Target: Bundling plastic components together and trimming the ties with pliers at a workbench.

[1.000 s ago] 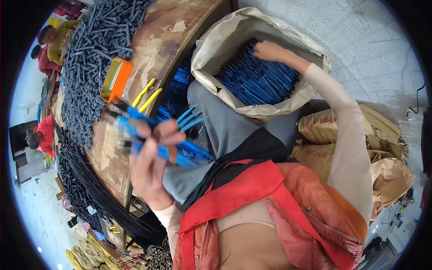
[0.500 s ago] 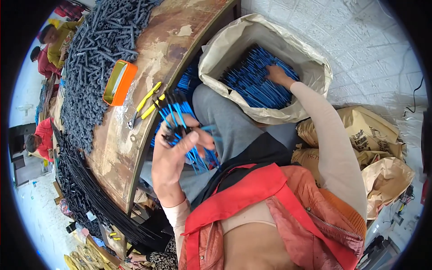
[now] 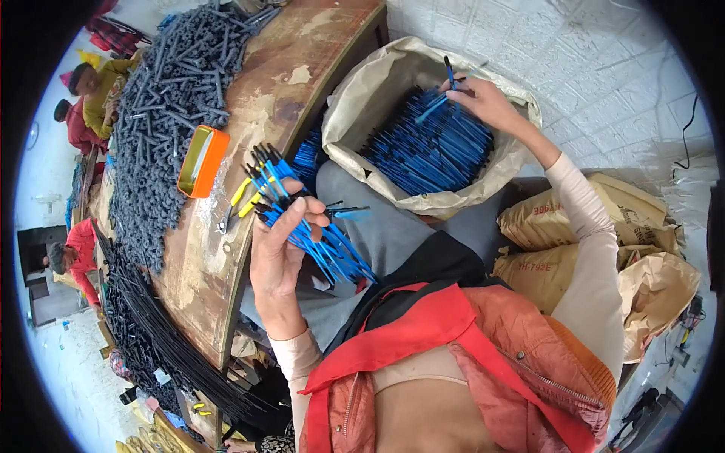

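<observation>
My left hand [image 3: 281, 253] is closed round a bundle of thin blue sticks with black ends [image 3: 332, 257], held over my lap beside the table edge. A blurred stick juts out of that bundle to the right. My right hand [image 3: 489, 102] pinches a few blue-and-black sticks [image 3: 451, 74] between thumb and fingers, above the far right part of an open paper sack [image 3: 336, 124]. Inside the sack lies a thick pile of the same blue sticks [image 3: 438, 155]. More blue sticks [image 3: 308, 155] show between the table and my knee.
A wooden table [image 3: 260, 98] on the left bears a heap of dark grey tubular parts [image 3: 166, 98], an orange box [image 3: 202, 162] and yellow-handled pliers [image 3: 243, 198]. Long black strips [image 3: 162, 325] lie farther down. Brown paper sacks [image 3: 544, 275] lie at right. Other people sit at far left.
My right hand has risen from the pile in the sack and now holds a few sticks above it. The bundle in my left hand has turned and shows more plainly.
</observation>
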Motion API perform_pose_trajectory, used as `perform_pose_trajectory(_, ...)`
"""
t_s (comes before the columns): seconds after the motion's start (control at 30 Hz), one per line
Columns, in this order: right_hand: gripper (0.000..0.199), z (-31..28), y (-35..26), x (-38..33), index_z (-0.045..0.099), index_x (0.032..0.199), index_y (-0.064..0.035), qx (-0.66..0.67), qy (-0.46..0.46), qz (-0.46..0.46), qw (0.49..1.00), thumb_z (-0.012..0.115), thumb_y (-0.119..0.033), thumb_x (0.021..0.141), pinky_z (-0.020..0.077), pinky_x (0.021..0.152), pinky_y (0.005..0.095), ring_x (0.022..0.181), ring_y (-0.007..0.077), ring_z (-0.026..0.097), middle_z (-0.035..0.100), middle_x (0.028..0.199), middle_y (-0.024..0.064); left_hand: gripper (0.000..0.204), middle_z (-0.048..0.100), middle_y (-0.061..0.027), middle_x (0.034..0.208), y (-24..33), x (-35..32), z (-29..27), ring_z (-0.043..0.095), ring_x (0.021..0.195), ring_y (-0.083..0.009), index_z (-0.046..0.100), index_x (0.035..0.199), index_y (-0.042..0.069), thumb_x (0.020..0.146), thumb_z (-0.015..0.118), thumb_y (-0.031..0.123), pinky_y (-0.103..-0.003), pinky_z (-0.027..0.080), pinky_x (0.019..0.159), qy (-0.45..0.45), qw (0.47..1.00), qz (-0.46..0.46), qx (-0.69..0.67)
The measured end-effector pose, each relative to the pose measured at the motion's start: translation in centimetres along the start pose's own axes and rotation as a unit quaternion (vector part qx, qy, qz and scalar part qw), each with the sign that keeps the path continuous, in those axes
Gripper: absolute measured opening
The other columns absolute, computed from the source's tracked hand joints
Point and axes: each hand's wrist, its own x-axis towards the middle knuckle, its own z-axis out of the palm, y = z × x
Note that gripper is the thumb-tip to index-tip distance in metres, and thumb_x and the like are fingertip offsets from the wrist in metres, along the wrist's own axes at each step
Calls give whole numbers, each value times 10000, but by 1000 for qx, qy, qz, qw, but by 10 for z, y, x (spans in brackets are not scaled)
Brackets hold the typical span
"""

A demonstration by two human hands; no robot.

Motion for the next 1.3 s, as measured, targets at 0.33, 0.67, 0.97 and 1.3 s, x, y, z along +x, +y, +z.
perform_pose_trajectory(0.33,382,28,-132,15,499,1299,47,428,-302,-30,851,461,-167,985,452,731,278,788,127,566,592,867,54,351,685,-140,1123,-5,28,7,666,920,-184,572,1192,17,911,665,207,-260,458,678,92,989,95,72)
perform_pose_trajectory(0.67,382,59,-158,20,485,1334,35,464,-480,-109,737,460,-166,1010,500,861,323,865,219,665,663,1067,151,276,681,-145,1026,-9,45,35,655,732,-182,597,1139,7,911,680,139,-329,562,627,-36,994,102,-24)
perform_pose_trajectory(0.97,225,92,-132,0,540,1161,-6,345,-237,-69,905,518,-144,985,467,599,257,642,116,575,585,769,51,91,661,-33,897,-22,42,31,602,782,-93,624,988,81,913,626,132,-264,492,670,102,970,180,-131)
perform_pose_trajectory(1.3,216,101,-176,-18,505,1039,11,391,-179,-69,900,377,-163,1057,518,570,273,596,163,631,632,773,120,208,660,-21,853,-12,27,33,627,742,-75,591,1060,26,910,678,141,-218,506,640,159,947,269,81)
